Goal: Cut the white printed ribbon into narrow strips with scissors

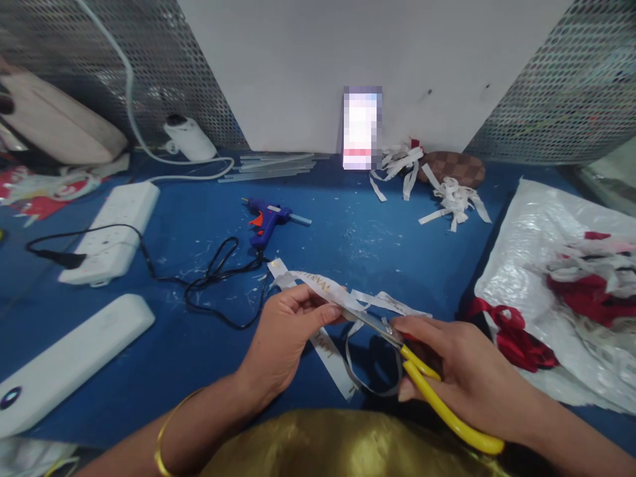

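My left hand point(291, 328) pinches a white ribbon point(318, 283) with gold lettering between thumb and fingers. In my right hand point(462, 364) is a pair of scissors point(432, 391) with yellow handles. The scissor blades lie along the ribbon, right beside my left fingertips; whether they cut into it I cannot tell. A loop and loose lengths of the ribbon hang below and behind the blades. Part of the right-hand fingers is hidden behind the handles.
A blue glue gun point(268, 218) with its cord lies on the blue table, near a white power strip point(114, 232). A lit phone point(362, 129) leans against the back board. White ribbon bows point(454, 199) lie behind, and a white plastic bag point(517, 245) with red and white bows sits right.
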`<action>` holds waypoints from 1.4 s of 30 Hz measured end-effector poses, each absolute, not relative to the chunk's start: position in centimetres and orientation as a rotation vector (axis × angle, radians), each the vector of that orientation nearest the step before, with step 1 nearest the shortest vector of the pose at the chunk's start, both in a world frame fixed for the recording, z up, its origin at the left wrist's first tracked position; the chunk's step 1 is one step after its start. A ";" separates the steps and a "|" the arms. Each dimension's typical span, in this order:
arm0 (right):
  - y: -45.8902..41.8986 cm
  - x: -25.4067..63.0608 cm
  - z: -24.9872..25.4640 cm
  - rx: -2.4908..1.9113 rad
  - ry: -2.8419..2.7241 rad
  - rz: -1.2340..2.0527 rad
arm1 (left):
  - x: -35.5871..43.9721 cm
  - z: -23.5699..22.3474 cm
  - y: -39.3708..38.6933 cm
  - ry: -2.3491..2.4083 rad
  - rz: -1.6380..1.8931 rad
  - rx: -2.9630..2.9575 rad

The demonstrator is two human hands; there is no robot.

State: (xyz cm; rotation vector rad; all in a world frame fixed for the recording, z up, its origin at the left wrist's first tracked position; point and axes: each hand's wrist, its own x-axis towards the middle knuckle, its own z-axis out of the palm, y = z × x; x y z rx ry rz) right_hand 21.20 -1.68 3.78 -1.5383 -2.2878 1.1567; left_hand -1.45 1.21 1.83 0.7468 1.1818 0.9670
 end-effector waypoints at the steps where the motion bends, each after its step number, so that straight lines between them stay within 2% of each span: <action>1: -1.7 21.2 3.9 -1.543 -2.271 1.190 | -1.4 1.9 1.2 1.178 0.973 0.732; 6: -1.5 20.8 4.4 -1.535 -2.174 1.366 | -1.2 2.2 1.1 1.191 0.999 0.691; 26: -1.6 20.6 4.5 -1.509 -2.158 1.468 | -1.0 2.2 0.7 1.140 0.945 0.652; 34: -1.6 21.3 3.7 -1.523 -2.197 1.369 | -1.6 1.8 0.9 1.080 0.922 0.689; 42: -1.5 21.4 3.9 -1.568 -2.246 1.302 | -1.4 1.8 1.4 1.107 1.055 0.589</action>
